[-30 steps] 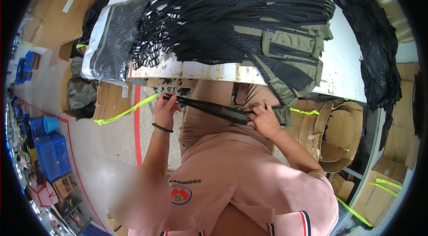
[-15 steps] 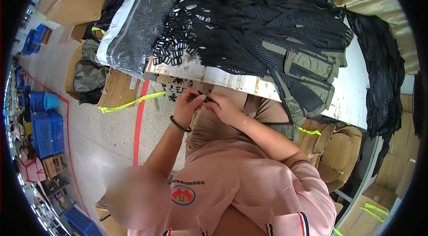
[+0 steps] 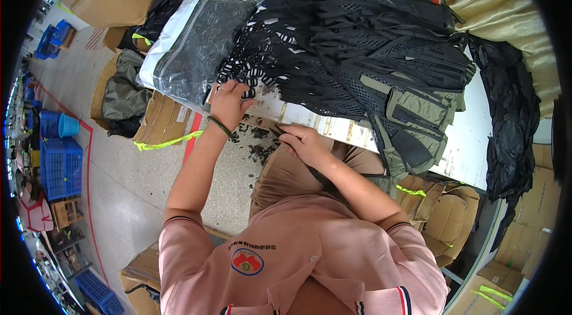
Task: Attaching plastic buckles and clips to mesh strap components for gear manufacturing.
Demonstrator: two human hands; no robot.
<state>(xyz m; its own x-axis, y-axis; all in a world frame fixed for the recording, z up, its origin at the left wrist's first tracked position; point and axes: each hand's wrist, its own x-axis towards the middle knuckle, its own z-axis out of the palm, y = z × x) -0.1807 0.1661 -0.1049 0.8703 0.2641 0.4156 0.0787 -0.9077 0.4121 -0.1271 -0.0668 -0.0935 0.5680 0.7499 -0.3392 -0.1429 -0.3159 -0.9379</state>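
My left hand (image 3: 231, 100) reaches to the table's front edge, its fingertips on a heap of small black slider buckles (image 3: 255, 72). Its thumb stands apart from the fingers, with a dark buckle in the gap; no firm grip shows. Above my lap, my right hand (image 3: 305, 143) pinches a black strap (image 3: 277, 130), whose end sticks out past the fingertips. More of the strap runs under that hand toward the olive-and-black fabric piece (image 3: 417, 127) hanging over the edge.
A clear plastic bag of buckles (image 3: 199, 47) lies left of the heap. Black mesh straps (image 3: 357, 35) cover much of the white table (image 3: 476, 148). Cardboard boxes (image 3: 161, 115) stand at the left, another box (image 3: 450, 208) at the right. Black scraps (image 3: 259, 151) litter the floor.
My left hand has left my right hand and moved forward and left to the buckle heap. The right hand stays over my lap with the strap. The view has shifted slightly.
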